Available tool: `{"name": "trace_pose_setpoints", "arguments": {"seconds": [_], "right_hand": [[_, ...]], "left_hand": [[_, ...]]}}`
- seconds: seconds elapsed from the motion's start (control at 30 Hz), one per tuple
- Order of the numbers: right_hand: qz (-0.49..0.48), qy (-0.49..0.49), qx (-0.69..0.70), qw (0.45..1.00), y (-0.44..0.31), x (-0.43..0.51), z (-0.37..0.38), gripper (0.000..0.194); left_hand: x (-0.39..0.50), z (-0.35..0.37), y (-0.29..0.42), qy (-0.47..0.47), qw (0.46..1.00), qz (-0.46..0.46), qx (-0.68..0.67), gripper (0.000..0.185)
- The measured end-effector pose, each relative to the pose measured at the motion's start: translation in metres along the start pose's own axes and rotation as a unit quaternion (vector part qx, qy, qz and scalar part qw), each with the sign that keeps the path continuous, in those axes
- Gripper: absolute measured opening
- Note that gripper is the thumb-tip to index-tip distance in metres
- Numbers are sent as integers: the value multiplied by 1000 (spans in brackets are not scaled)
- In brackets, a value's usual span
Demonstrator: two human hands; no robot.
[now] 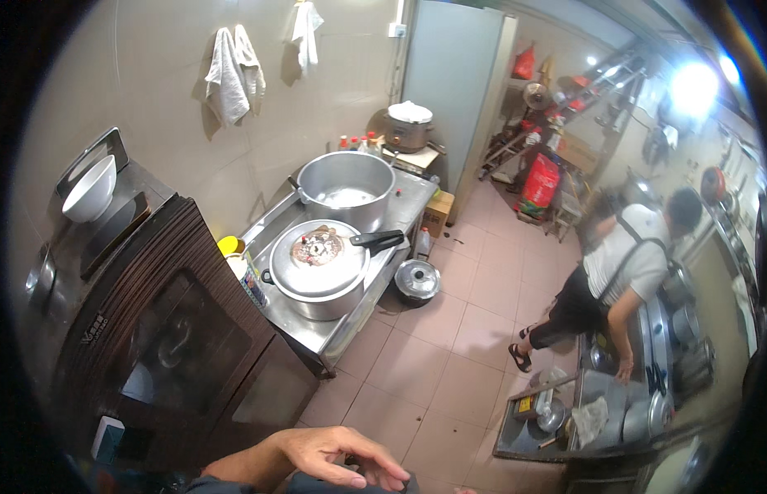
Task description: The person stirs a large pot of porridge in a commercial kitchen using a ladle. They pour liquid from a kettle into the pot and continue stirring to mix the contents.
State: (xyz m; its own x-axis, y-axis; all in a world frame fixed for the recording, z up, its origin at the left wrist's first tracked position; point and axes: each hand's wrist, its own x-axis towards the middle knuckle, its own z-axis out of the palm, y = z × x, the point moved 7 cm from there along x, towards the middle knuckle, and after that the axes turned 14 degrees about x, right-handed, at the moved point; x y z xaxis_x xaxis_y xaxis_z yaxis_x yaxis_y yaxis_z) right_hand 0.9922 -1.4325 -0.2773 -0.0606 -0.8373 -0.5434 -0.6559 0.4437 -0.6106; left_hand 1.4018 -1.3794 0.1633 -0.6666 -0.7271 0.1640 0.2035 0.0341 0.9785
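Note:
My left hand [341, 456] is at the bottom of the view, in front of my dark clothing, with its fingers loosely curved and the thumb apart. I see nothing held in it. Of my right hand, only what seems a fingertip [465, 491] shows at the lower edge; the rest is out of view. Ahead stands a steel table [325, 330]. On it are a large pressure cooker [318, 302] with a black handle and stained lid, and an open aluminium pot [346, 167] behind it.
A dark cabinet [235, 309] with a white bowl [93, 191] on top stands at left. A lidded pot [417, 281] sits on the tiled floor [414, 370]. At right, a person [624, 259] leans over a steel counter [615, 386]. A ladder [596, 80] leans at the back.

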Motion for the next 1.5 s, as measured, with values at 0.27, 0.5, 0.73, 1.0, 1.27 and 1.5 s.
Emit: {"name": "trace_pose_setpoints", "arguments": {"seconds": [0.27, 0.5, 0.73, 1.0, 1.27, 1.5], "right_hand": [[-32, -65, -65, 995, -83, 134, 10, 31], [-31, -76, -102, 991, -136, 269, -48, 30], [-61, 9, -85, 994, -212, 409, -140, 30], [-117, -42, 0, 992, -365, 526, -144, 23], [-87, -301, -296, 903, -324, 554, -117, 27], [136, -184, -100, 968, -308, 576, -163, 28]], "left_hand": [[94, -84, 2, -15, 997, -74, 17, 43], [198, -154, -7, 0, 997, -80, 23, 41], [287, -197, -26, -81, 993, -57, 69, 37], [357, -291, -33, -68, 994, -31, 80, 30], [432, -448, -12, -52, 998, -43, 16, 28], [525, -552, -12, -130, 989, -71, -17, 34]]}}
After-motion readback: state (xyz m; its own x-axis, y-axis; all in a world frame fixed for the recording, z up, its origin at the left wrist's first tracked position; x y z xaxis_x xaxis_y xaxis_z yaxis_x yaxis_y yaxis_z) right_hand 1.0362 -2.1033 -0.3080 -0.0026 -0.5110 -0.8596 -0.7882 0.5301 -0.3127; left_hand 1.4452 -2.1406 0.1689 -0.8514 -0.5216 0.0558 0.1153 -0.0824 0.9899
